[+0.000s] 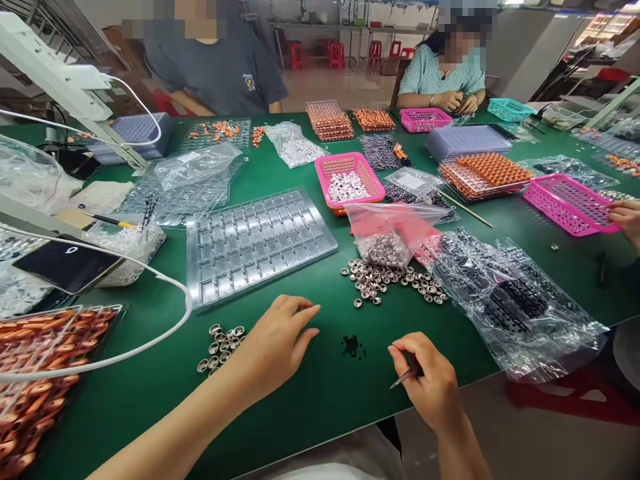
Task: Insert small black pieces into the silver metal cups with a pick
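My left hand (280, 340) hovers over the green table with thumb and fingers apart and nothing between them. Beside it on the left lie several round metal rings (223, 345). A pair of thin metal tweezers (403, 379) is held in my right hand (425, 370), its tip pointing down and left. Between my hands is a small pile of tiny black pieces (353, 346). Farther back, more metal rings (373, 280) are scattered in front of a clear bag of rings (385, 248).
A clear plastic tray (260, 247) lies behind my left hand. Pink baskets (350, 160) and stacked orange parts (485, 175) stand farther back. Bagged black parts (515, 300) lie at right. A white cable (186, 293) loops at left. Two people sit opposite; another person's hand shows at right.
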The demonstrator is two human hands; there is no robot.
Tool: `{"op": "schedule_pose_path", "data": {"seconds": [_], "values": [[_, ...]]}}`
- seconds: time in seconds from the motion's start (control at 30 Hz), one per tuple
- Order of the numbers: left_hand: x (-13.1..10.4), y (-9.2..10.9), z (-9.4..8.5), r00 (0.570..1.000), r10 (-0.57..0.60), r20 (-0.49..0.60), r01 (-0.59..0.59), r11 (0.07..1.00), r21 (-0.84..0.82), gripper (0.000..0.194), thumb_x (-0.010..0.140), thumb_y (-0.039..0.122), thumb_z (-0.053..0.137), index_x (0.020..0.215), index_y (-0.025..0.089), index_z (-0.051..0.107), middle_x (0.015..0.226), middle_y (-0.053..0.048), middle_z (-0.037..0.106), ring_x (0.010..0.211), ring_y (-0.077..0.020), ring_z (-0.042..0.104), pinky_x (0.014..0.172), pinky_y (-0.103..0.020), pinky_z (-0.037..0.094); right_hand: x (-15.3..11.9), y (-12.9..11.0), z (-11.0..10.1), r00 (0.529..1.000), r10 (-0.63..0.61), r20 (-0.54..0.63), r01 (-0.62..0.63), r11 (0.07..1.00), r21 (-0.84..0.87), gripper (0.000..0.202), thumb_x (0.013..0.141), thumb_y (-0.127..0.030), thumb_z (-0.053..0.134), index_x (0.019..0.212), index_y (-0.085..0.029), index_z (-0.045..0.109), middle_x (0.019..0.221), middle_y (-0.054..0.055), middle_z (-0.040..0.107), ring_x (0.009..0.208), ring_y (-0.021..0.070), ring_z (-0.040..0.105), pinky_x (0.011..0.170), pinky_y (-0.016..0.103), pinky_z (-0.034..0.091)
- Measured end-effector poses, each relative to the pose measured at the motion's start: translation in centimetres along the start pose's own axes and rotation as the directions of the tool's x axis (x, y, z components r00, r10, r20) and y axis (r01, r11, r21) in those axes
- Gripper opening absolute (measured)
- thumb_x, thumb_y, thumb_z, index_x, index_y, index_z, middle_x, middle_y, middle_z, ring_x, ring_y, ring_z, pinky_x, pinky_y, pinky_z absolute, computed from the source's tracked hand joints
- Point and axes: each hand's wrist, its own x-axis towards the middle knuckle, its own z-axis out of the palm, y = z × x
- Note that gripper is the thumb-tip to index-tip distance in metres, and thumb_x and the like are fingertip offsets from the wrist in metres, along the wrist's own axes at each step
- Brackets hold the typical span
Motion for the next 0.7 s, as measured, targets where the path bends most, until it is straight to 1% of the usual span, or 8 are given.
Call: {"op": "schedule_pose_path", "data": {"seconds": [0.1, 0.17, 0.23, 0.3, 0.4, 0.5, 0.63, 0.7], "values": [[4.4, 2.1, 1.0, 0.997, 0.053, 0.051, -0.048, 0.995, -0.090, 0.033, 0.099, 0.019, 0.052, 0.128, 0.014, 0.068, 0.126, -0.016, 0.067, 0.117, -0.0310, 0.061, 0.099, -0.046, 0.054, 0.4, -0.3, 0.5, 1.000, -0.025, -0.014, 0.025, 1.000, -0.012, 0.016, 0.094, -0.008, 0.060, 0.103, -0.021, 0.060, 0.085, 0.002, 0.064, 0.071, 0.0119, 0.063, 0.061, 0.023, 0.051], [7.0, 2.9, 1.9, 0.996, 0.038, 0.081, -0.027, 0.991, -0.127, 0.026, 0.099, 0.019, 0.055, 0.119, 0.014, 0.072, 0.118, -0.014, 0.070, 0.112, -0.0300, 0.064, 0.097, -0.043, 0.055, 0.4, -0.4, 0.8, 0.999, -0.040, -0.009, 0.040, 0.999, -0.020, 0.016, 0.094, -0.008, 0.060, 0.104, -0.021, 0.060, 0.085, 0.002, 0.065, 0.071, 0.0125, 0.064, 0.061, 0.024, 0.051], [8.8, 3.1, 2.6, 0.996, 0.023, 0.090, -0.011, 0.991, -0.132, 0.019, 0.095, 0.019, 0.061, 0.107, 0.014, 0.075, 0.107, -0.013, 0.073, 0.104, -0.0301, 0.067, 0.092, -0.042, 0.056, 0.4, -0.4, 0.9, 0.999, -0.048, -0.006, 0.048, 0.998, -0.031, 0.015, 0.095, -0.009, 0.059, 0.103, -0.021, 0.060, 0.085, 0.003, 0.065, 0.073, 0.0135, 0.065, 0.061, 0.024, 0.052], [9.7, 3.1, 3.0, 0.995, 0.017, 0.100, -0.003, 0.990, -0.142, 0.014, 0.092, 0.016, 0.063, 0.098, 0.015, 0.076, 0.101, -0.011, 0.073, 0.098, -0.0276, 0.068, 0.088, -0.039, 0.056, 0.2, -0.4, 1.0, 0.999, -0.047, -0.003, 0.047, 0.998, -0.039, 0.014, 0.094, -0.010, 0.059, 0.103, -0.021, 0.060, 0.085, 0.003, 0.066, 0.073, 0.0143, 0.066, 0.061, 0.025, 0.053], [9.7, 3.2, 2.9, 0.994, 0.018, 0.112, 0.001, 0.986, -0.169, 0.013, 0.090, 0.014, 0.063, 0.090, 0.018, 0.075, 0.098, -0.009, 0.073, 0.095, -0.0250, 0.068, 0.085, -0.034, 0.054, -0.1, -0.4, 0.9, 0.999, -0.032, 0.016, 0.033, 0.999, -0.038, 0.015, 0.094, -0.010, 0.059, 0.103, -0.021, 0.061, 0.085, 0.003, 0.066, 0.070, 0.0142, 0.065, 0.060, 0.025, 0.052], [8.5, 3.6, 2.3, 0.994, -0.009, 0.111, 0.030, 0.981, -0.193, 0.013, 0.093, 0.016, 0.059, 0.091, 0.017, 0.072, 0.091, -0.008, 0.074, 0.088, -0.0240, 0.069, 0.077, -0.032, 0.052, 0.0, -0.4, 0.7, 0.998, -0.036, 0.041, 0.037, 0.999, -0.027, 0.017, 0.094, -0.009, 0.059, 0.105, -0.022, 0.061, 0.085, 0.004, 0.066, 0.072, 0.0144, 0.065, 0.060, 0.025, 0.053], [5.2, 4.1, 1.2, 0.992, -0.066, 0.110, 0.093, 0.962, -0.259, 0.018, 0.098, 0.023, 0.051, 0.100, 0.017, 0.069, 0.083, -0.005, 0.074, 0.073, -0.0200, 0.067, 0.068, -0.029, 0.051, -0.1, -0.2, 0.4, 0.994, -0.035, 0.103, 0.036, 0.999, -0.003, 0.022, 0.094, -0.008, 0.060, 0.110, -0.022, 0.061, 0.090, 0.005, 0.067, 0.075, 0.0140, 0.065, 0.062, 0.025, 0.053], [3.2, 4.0, 0.8, 0.983, -0.125, 0.136, 0.172, 0.892, -0.418, 0.023, 0.098, 0.027, 0.051, 0.107, 0.017, 0.069, 0.082, -0.004, 0.074, 0.071, -0.0188, 0.067, 0.066, -0.028, 0.051, -0.3, -0.2, 0.2, 0.991, -0.023, 0.132, 0.023, 1.000, 0.007, 0.024, 0.093, -0.007, 0.060, 0.112, -0.022, 0.061, 0.092, 0.005, 0.066, 0.075, 0.0134, 0.064, 0.061, 0.025, 0.052]]}}
